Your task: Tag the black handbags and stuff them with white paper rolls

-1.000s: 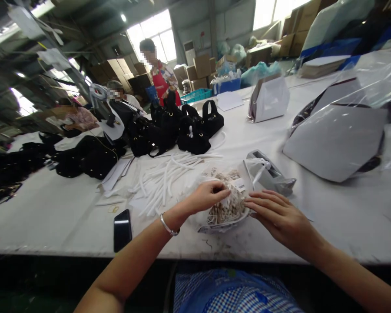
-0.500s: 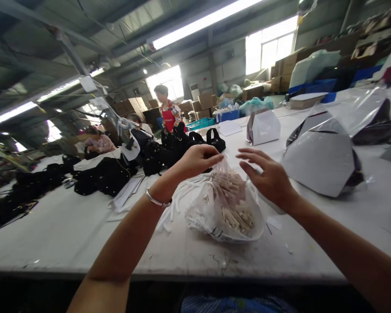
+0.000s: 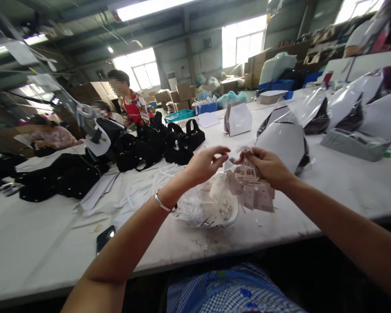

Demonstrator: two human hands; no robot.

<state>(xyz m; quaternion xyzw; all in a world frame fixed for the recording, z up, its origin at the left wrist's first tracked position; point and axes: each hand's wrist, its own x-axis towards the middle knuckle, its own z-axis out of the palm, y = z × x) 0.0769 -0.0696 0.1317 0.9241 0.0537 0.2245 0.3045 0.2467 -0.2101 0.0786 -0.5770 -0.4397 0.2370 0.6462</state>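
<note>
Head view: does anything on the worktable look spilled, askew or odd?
Mildly untidy, nothing clearly damaged: white strips lie in a loose tangle left of the plastic bag, and dark marks fleck the tabletop on its near side; scraps or stains, I cannot tell.

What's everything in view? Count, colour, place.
strung tags: one bunch, beige, right-centre
plastic bag: one, whitish, centre
strips: many, white, left-centre
phone: one, black, near left
handbags: many, black, left
wrapped packages: several, white, right
angular object: one, grey, right
crate: one, turquoise, behind handbags
cardboard boxes: several, brown, background
windows: several, bright, background
ceiling lights: several, white, top
people: at least four, mixed clothing, background
table: one, white, foreground
bracelet: one, silver, left wrist
checked garment: one, blue-and-white, bottom
left hand: one, bare, near plastic bag, grip open
right hand: one, bare, grip closed on strung tags
</note>
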